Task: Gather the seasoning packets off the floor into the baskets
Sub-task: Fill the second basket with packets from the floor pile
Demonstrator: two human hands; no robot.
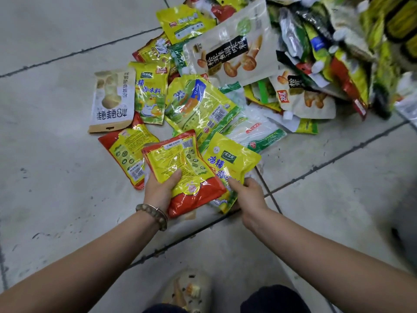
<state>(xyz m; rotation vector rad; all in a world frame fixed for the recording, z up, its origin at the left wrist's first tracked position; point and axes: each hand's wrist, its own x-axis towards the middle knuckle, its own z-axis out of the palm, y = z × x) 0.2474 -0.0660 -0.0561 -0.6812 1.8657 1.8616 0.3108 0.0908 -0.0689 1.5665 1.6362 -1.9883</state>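
Pale clog (187,290) stands on the grey tiled floor (56,154). Just ahead, the left hand (161,188), a beaded bracelet (155,213) at its wrist, grips a red-and-yellow packet (180,163) at the heap's near edge. The right hand (248,195) clasps a yellow packet (232,159) reading 鸡精调味料. Beyond them the pile of packets (198,102) sprawls over the tiles, with a white pouch (230,41) marked 松茸鲜调味料 on top.

At the near edge of the pile of seasoning packets (225,86) on the tiled floor (56,154), the left hand (162,190) grips a red-and-yellow packet (180,163) and the right hand (248,195) pinches a yellow packet (234,161), the two packets overlapping.
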